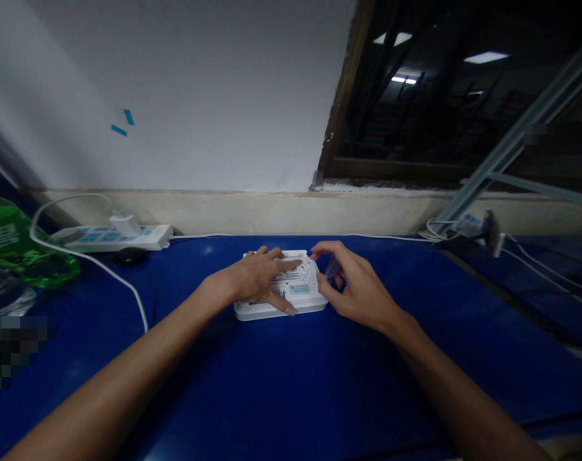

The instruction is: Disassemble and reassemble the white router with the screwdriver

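A white plastic box [298,304] with rounded corners, vent holes and printed labels, possibly a router lying face down, rests on the blue table. My left hand [259,275] lies across its left half, fingers spread over the top and thumb near the front edge. At the box's right end, my right hand [355,285] is curled with thumb and index finger bent toward the corner. Within its fingers shows a small dark-blue translucent object [332,270]; its kind is unclear, being partly hidden by the fingers.
A white power strip [159,237] with a plugged-in charger [125,224] stands back left, beside a black mouse-like object [130,256]. A green bottle [12,237] lies far left. White cables run along the wall. A phone-like device [493,235] and metal frame [516,147] stand right.
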Demonstrator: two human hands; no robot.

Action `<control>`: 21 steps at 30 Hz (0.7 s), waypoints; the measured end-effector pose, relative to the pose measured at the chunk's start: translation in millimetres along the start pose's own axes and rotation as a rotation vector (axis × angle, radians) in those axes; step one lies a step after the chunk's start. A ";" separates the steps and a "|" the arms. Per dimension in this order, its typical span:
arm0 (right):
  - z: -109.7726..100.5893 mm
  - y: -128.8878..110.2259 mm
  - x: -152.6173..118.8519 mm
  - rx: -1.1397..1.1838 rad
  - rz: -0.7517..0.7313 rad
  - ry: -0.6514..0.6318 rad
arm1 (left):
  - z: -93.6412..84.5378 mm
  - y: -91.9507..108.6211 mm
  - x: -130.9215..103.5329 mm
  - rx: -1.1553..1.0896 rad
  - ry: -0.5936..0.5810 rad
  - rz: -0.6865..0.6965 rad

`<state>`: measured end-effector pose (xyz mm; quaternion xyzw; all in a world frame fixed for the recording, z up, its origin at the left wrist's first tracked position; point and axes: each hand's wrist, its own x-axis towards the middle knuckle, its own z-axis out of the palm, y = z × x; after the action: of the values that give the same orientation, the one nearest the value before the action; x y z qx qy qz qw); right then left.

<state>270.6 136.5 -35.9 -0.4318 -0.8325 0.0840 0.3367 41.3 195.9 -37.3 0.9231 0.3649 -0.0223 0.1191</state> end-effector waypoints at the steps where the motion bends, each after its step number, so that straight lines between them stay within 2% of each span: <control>1: 0.4 0.7 0.1 0.000 -0.001 0.007 | 0.2 0.0 0.1 0.003 0.000 -0.004; 21: -0.7 0.7 0.4 -0.002 -0.022 -0.038 | -0.6 2.2 -1.1 -0.007 -0.007 -0.013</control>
<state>271.3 137.1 -35.6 -0.4213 -0.8435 0.0877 0.3213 41.9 193.7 -36.1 0.9203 0.3704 -0.0251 0.1234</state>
